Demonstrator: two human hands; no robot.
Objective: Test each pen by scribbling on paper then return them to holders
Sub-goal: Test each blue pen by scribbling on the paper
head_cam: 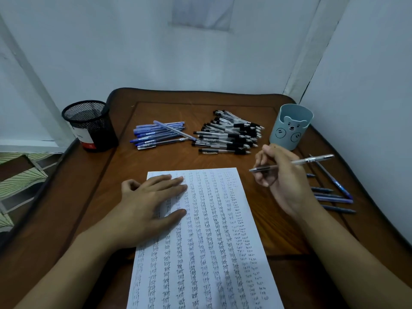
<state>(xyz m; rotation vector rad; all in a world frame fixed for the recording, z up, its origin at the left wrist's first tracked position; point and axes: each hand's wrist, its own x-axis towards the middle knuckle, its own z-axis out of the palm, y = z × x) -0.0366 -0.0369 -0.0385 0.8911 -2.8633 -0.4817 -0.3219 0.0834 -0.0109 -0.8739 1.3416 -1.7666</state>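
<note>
Head camera looks down at a brown wooden table (pixel 156 163). A white paper sheet (pixel 211 241) lies in the middle of it, close to the person. Rows of the small word "test" fill the sheet.

The left hand (pixel 151 201) lies flat on the top left part of the white paper sheet. Two long fingers are straight and close together. The thumb sticks out to the side, apart from them. The far fingers bend at the edge of the paper.

The right hand (pixel 281 175) is up beside the top right corner of the paper. It pinches a thin clear pen (pixel 294 162) with dark ink between the thumb and the first fingers. The other fingers curl under. The pen lies almost level. Its tip points left, just past the right edge of the paper. I cannot tell if the tip touches the table.

Behind the paper lie two heaps, near each other. On the left is a pile of blue pens (pixel 160 134). On the right is a pile of clear pens with black grips (pixel 229 134).

A black wire mesh cup (pixel 91 126) stands upright at the far left. A light blue cup (pixel 291 127) with a bear face stands upright at the far right, just behind the right hand. A few dark blue pens (pixel 332 195) lie on the table, to the right of that hand.
</note>
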